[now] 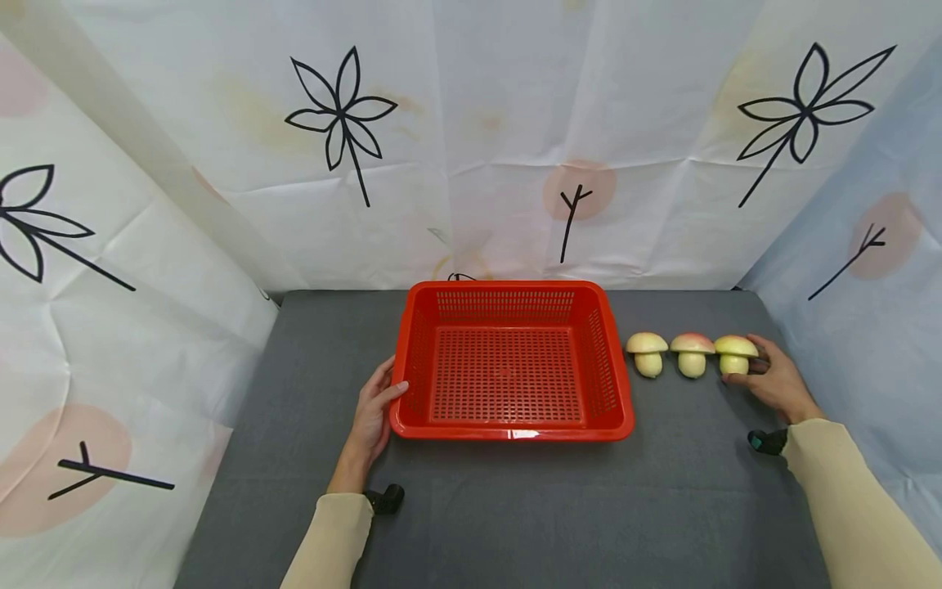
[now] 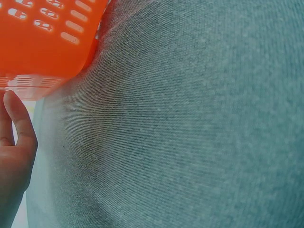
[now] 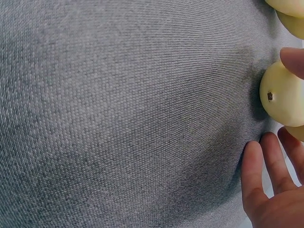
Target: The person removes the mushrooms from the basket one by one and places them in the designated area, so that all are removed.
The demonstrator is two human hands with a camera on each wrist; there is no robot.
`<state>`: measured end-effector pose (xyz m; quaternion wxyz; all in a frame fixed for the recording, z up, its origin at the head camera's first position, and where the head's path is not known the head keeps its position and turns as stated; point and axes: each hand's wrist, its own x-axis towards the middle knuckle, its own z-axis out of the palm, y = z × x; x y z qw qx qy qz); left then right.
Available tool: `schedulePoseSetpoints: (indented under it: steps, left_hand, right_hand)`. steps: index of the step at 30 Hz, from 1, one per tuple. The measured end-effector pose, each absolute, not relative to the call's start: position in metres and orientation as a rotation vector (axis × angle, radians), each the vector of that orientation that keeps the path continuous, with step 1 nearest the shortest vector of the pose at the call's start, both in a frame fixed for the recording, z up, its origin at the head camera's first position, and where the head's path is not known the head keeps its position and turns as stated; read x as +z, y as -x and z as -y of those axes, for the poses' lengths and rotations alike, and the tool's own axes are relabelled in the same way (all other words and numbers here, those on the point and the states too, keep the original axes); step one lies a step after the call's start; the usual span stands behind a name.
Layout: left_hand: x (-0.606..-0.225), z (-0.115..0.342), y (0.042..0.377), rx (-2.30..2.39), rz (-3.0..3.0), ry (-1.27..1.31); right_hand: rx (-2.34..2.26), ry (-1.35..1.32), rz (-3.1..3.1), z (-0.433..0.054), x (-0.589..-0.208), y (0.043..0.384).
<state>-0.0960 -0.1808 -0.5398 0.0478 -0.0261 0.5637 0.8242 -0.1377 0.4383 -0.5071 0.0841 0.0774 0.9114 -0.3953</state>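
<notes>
A red plastic basket (image 1: 508, 433) with slotted walls sits on the grey table. My left hand (image 1: 374, 413) holds its left side, thumb over the rim and the other fingers against the outer wall; the left wrist view shows fingers at the basket's wall (image 2: 47, 52). On the right, three toy mushrooms stand in a row: a pale yellow one (image 1: 648, 353), a pink-capped one (image 1: 692, 353) and a yellow-green one (image 1: 734, 353). My right hand (image 1: 776, 383) grips the yellow-green mushroom from the right, thumb by its stem (image 3: 280, 99) and fingers on the far side.
The grey cloth-covered table (image 1: 515, 515) runs up to a white patterned curtain (image 1: 500, 213) behind and at both sides. A thin black wire (image 1: 461, 276) shows behind the basket. Dark wrist devices (image 1: 386, 499) sit at both cuffs.
</notes>
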Motion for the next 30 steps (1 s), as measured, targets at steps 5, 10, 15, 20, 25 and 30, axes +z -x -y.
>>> schedulePoseSetpoints:
  steps: [5, 10, 15, 20, 25, 30]
  left_hand:
    - [-0.540, 0.181, 0.096, 2.508, -1.722, 0.071]
    - [-0.540, 0.181, 0.097, 2.517, -1.713, 0.052]
    - [-0.540, 0.180, 0.098, 2.519, -1.704, 0.058]
    - [-0.539, 0.180, 0.099, 2.511, -1.705, 0.065]
    - [-0.537, 0.180, 0.101, 2.495, -1.716, 0.068]
    - [-0.537, 0.182, 0.103, 2.483, -1.710, 0.100]
  right_hand:
    - [-1.168, -0.222, -2.732, -0.439, -0.508, 0.138]
    - [-1.162, -0.217, -2.740, -0.441, -0.509, 0.140]
    - [-1.183, -0.210, -2.737, -0.443, -0.510, 0.139]
    - [-1.197, -0.227, -2.732, -0.443, -0.508, 0.135]
    - [-1.200, -0.285, -2.736, -0.441, -0.504, 0.131]
    - [-1.179, -0.326, -2.790, -0.438, -0.499, 0.128]
